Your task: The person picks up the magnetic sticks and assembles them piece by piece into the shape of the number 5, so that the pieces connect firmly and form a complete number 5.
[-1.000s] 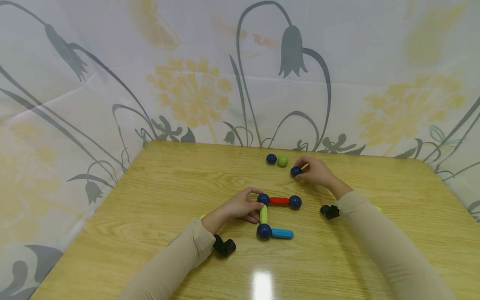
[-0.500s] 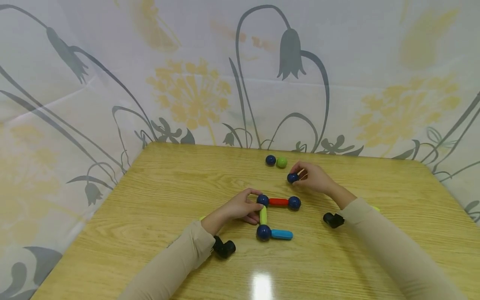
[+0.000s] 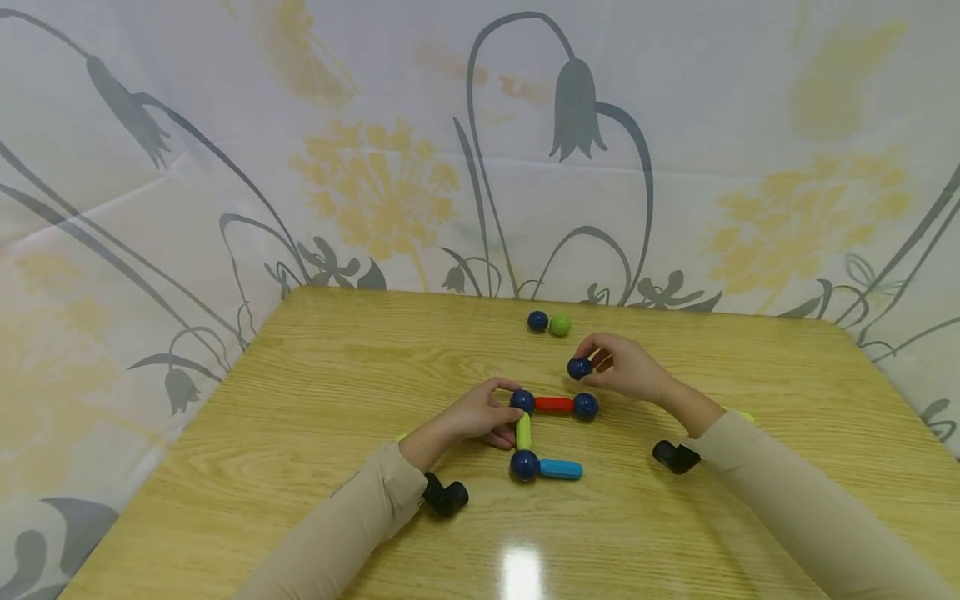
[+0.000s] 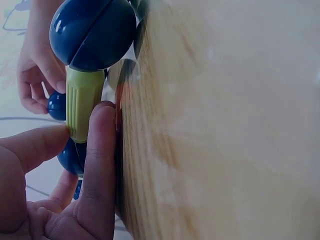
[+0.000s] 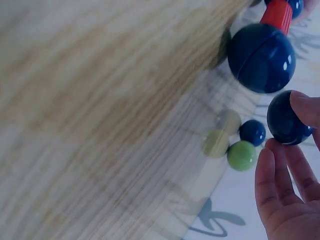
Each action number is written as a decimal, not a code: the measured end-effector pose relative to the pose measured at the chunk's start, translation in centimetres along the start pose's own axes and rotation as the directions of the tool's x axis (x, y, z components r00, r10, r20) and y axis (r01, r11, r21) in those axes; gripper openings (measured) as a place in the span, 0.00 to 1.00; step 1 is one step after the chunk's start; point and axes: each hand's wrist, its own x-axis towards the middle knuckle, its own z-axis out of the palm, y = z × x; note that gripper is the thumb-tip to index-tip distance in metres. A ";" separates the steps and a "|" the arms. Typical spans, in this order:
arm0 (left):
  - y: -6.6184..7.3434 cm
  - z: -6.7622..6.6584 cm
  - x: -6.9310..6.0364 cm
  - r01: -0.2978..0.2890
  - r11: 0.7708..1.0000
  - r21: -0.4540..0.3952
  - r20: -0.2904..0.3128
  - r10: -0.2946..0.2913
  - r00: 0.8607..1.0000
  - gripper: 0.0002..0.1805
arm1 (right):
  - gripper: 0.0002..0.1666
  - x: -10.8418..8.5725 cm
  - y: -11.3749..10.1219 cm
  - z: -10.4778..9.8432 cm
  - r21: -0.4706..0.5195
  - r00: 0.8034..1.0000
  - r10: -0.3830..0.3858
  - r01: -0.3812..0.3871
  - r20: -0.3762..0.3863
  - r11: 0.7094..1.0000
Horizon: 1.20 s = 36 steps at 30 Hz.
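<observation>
In the head view, a dark blue ball (image 3: 522,402) forms the corner of a joined figure lying on the table. My left hand (image 3: 480,414) grips that ball, its thumb by the yellow-green rod (image 4: 82,102). From the corner, a red rod (image 3: 554,404) runs right to a second blue ball (image 3: 586,406). The yellow-green rod comes forward to a third blue ball (image 3: 524,465), from which a light blue rod (image 3: 561,469) points right, its far end free. Just behind the red rod's right end, my right hand (image 3: 626,367) pinches a separate blue ball (image 5: 287,120) between thumb and fingers.
Near the back edge of the wooden table (image 3: 360,350) sit a loose blue ball (image 3: 537,322) and a green ball (image 3: 560,325), side by side. A flower-patterned cloth (image 3: 390,150) hangs behind. Black wrist-worn pieces show under the left wrist (image 3: 446,497) and right wrist (image 3: 677,457).
My right hand has carried its blue ball forward and slightly left, closer to the red rod's right-end ball. The left hand and the joined figure have stayed in place.
</observation>
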 end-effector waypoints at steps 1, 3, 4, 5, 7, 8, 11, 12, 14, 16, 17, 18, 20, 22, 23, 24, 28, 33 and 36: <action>0.0 0.0 0.0 -0.001 1.000 0.000 0.001 0.001 1.000 0.26 | 0.16 -0.1 -0.1 0.1 0.000 1.000 -0.014 0.014 -0.001 1.000; 0.0 -0.1 0.0 -0.002 1.000 -0.001 0.003 0.002 1.000 0.26 | 0.16 -0.3 -0.3 0.1 -0.001 0.999 -0.035 0.035 0.001 0.999; 0.0 -0.1 0.0 -0.003 1.000 -0.001 0.004 0.003 1.000 0.26 | 0.16 -0.4 -0.5 0.2 0.002 0.999 -0.043 0.043 0.002 0.999; 0.0 -0.1 0.0 -0.005 1.000 0.000 0.006 0.005 1.000 0.26 | 0.16 -0.6 -0.6 0.2 0.001 0.999 -0.047 0.047 0.003 0.999; 0.0 -0.1 0.0 -0.008 1.000 0.000 0.011 0.008 1.000 0.26 | 0.16 -0.9 -0.8 0.3 -0.002 0.999 -0.053 0.053 0.007 0.999; 0.0 -0.1 0.0 -0.009 1.000 0.000 0.014 0.009 1.000 0.26 | 0.16 -1.0 -0.9 0.3 -0.003 0.999 -0.051 0.051 0.009 0.999; -0.1 -0.1 0.1 -0.009 1.000 -0.003 0.016 0.009 1.000 0.26 | 0.16 -1.6 -1.3 0.4 -0.006 0.998 -0.057 0.058 0.013 0.998; -0.1 -0.1 0.1 -0.010 1.000 -0.002 0.015 0.010 1.000 0.26 | 0.16 -1.8 -1.5 0.4 -0.007 0.998 -0.064 0.064 0.014 0.998; -0.1 -0.2 0.0 -0.005 1.000 -0.004 0.009 0.005 1.000 0.26 | 0.16 -2.1 -1.7 0.4 -0.003 0.997 -0.082 0.082 0.009 0.997; -0.1 -0.2 0.0 -0.002 1.000 -0.004 0.005 0.002 1.000 0.26 | 0.16 -2.5 -2.0 0.5 -0.002 0.995 -0.099 0.099 0.007 0.995; -0.1 -0.2 0.0 0.000 1.000 -0.004 0.004 0.000 1.000 0.26 | 0.16 -2.6 -2.2 0.6 -0.001 0.994 -0.105 0.105 0.005 0.995; -0.2 -0.2 0.0 -0.003 1.000 -0.002 0.004 0.003 1.000 0.26 | 0.16 -2.8 -2.3 0.7 0.000 0.994 -0.105 0.105 0.004 0.994; -0.2 -0.2 0.0 -0.003 1.000 -0.001 0.006 0.003 1.000 0.26 | 0.16 -3.1 -2.5 0.8 -0.003 0.995 -0.098 0.098 0.008 0.995; -0.2 -0.2 0.0 -0.002 1.000 -0.001 0.009 0.002 1.000 0.26 | 0.16 -3.3 -2.6 0.9 -0.003 0.996 -0.089 0.089 0.016 0.996; -0.2 -0.2 0.0 -0.001 1.000 -0.001 0.010 0.001 1.000 0.26 | 0.17 -3.4 -2.6 1.0 0.000 0.996 -0.083 0.083 0.019 0.997; -0.2 -0.2 0.0 -0.001 1.000 -0.001 0.011 0.001 1.000 0.26 | 0.17 -3.6 -2.6 1.1 0.002 0.996 -0.082 0.082 0.024 0.997; -0.1 -0.2 0.0 0.005 1.000 -0.003 0.011 -0.005 1.000 0.25 | 0.16 -4.1 -2.7 1.3 0.018 0.994 -0.102 0.102 0.035 0.995; -0.2 -0.1 0.0 0.006 1.000 -0.004 0.008 -0.006 1.000 0.25 | 0.17 -4.7 -2.8 1.6 0.018 0.991 -0.128 0.127 0.033 0.992; -0.1 -0.1 0.0 0.006 1.000 -0.004 0.007 -0.006 1.000 0.26 | 0.17 -5.2 -2.8 1.8 0.009 0.991 -0.133 0.133 0.024 0.991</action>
